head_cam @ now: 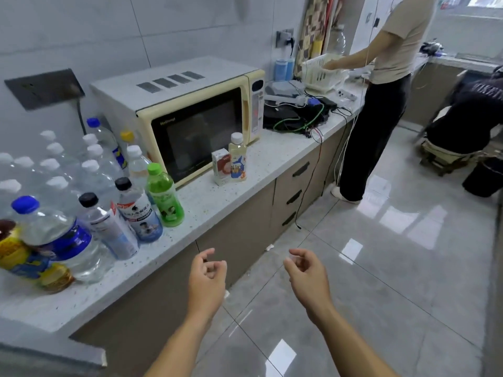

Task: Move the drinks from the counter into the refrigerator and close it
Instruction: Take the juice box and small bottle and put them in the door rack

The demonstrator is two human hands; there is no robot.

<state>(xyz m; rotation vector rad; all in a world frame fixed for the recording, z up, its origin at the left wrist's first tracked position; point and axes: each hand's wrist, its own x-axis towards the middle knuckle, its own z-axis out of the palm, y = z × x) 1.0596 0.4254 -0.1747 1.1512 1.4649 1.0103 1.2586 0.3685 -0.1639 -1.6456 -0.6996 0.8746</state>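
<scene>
I hold both hands out in front of the speckled stone surface (245, 186), the left hand (207, 278) and the right hand (309, 273) apart, fingers loosely curled, holding nothing. The drinks stand on the surface: a green bottle (164, 195), two black-capped bottles (137, 210) and a blue-capped water bottle (54, 235) packed close at the left, while a small carton (221, 165) and a pale juice bottle (238, 159) touch in front of the cream microwave (187, 115). The refrigerator is not in view. My worry is the crowded cluster: reaching for one smooth, round plastic bottle could knock its neighbours over, and they would roll. The clear bottles behind (54, 170) look empty, though blur leaves me unsure.
</scene>
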